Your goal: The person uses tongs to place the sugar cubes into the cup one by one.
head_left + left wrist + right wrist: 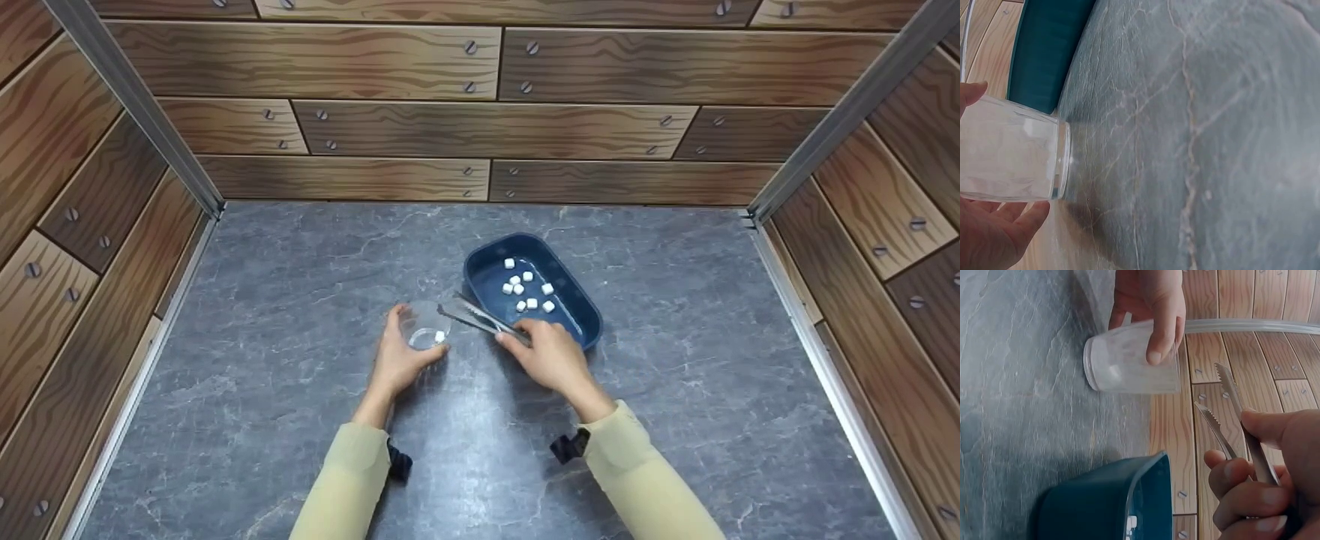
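My left hand (401, 360) grips a clear plastic cup (424, 318) between thumb and fingers. One white cube (439, 337) shows low inside the cup in the head view. In my right hand (553, 358) are metal tongs (480, 318) with serrated tips. The tong tips stand apart with nothing between them, close to the cup's rim, as the right wrist view also shows. A dark blue rectangular tub (592, 315) lies just beyond the right hand, with several white cubes (517, 285) scattered on its bottom. The right forearm's hand partly covers the tub's near edge.
The grey marbled tabletop (285, 300) bears the cup and tub. Wood-patterned panels (390, 124) rise at the back and both sides, with metal rails (142, 112) at the corners. A dark wrist device (570, 446) sits on the right sleeve and another (400, 463) on the left.
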Available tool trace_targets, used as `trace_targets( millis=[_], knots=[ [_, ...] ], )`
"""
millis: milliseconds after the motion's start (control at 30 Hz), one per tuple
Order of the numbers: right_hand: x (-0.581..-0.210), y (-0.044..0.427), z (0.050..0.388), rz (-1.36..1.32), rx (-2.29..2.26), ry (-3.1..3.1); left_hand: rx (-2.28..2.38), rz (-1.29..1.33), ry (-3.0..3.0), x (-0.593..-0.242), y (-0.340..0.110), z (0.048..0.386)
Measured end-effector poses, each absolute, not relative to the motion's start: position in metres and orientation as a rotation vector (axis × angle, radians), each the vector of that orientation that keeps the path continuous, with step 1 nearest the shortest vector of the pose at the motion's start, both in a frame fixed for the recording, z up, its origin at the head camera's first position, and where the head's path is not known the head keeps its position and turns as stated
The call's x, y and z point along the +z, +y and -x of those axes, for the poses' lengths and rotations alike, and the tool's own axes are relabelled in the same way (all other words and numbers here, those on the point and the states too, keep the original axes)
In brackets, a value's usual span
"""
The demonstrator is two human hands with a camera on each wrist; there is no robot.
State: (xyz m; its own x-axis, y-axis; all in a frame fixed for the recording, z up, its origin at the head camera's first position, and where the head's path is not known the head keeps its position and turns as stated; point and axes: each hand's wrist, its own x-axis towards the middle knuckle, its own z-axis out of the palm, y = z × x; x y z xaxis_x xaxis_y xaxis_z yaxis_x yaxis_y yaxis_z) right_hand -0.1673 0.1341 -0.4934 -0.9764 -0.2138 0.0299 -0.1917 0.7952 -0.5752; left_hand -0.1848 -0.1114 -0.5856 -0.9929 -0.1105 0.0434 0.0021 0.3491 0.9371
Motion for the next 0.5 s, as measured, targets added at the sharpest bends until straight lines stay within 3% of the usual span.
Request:
trace_targets(
  millis=[500],
  knots=[
    [-0.502, 0.183, 0.17, 0.282, -0.761, 3.156, -1.722, -0.126, -2.521, -0.586, -0.111, 0.185]
  ],
)
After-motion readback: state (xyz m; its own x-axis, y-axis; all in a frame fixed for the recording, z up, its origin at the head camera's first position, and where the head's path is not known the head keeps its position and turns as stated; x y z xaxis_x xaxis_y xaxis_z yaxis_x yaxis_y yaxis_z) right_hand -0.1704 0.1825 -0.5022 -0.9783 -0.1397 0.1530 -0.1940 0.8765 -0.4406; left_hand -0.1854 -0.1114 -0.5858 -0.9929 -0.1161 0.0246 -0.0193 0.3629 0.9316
